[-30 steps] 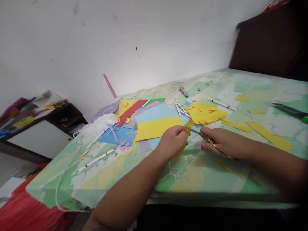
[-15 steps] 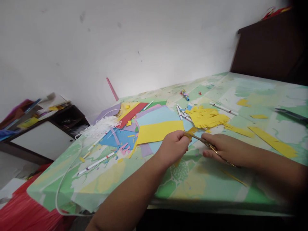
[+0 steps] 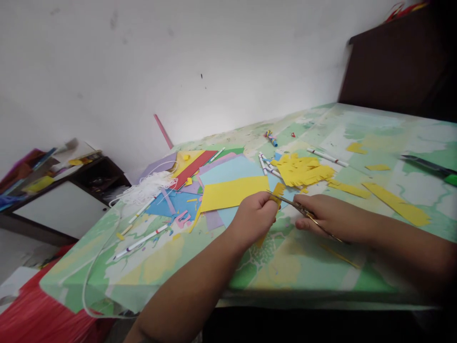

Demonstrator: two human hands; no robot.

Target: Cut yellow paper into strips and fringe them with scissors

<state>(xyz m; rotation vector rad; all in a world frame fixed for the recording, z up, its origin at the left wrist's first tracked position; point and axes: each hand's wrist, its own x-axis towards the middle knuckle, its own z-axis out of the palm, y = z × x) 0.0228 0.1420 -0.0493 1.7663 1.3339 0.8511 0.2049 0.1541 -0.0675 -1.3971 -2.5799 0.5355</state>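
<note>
My left hand point(image 3: 257, 213) is closed on a narrow yellow paper strip point(image 3: 277, 190), whose fringed end sticks out above the fingers and whose lower end hangs below the fist. In my right hand point(image 3: 330, 216) is a pair of gold-coloured scissors point(image 3: 303, 212), with fingers around the handles. The blades reach left to the strip, right at my left fingertips. Behind my left hand lies a plain yellow paper sheet point(image 3: 233, 191) on light blue paper point(image 3: 232, 170). A heap of fringed yellow paper point(image 3: 303, 170) sits just beyond the scissors.
White string point(image 3: 152, 186) lies tangled at the left, with one strand looping over the table edge. Markers point(image 3: 327, 157), paper scraps point(image 3: 396, 204) and a cutter with a green end point(image 3: 428, 165) are spread over the patterned tablecloth point(image 3: 300, 271). A low cabinet point(image 3: 64, 205) stands left.
The view has shifted slightly, so the table contents appear a little further left. Both hands keep their hold, and the scissor blades remain at the yellow strip.
</note>
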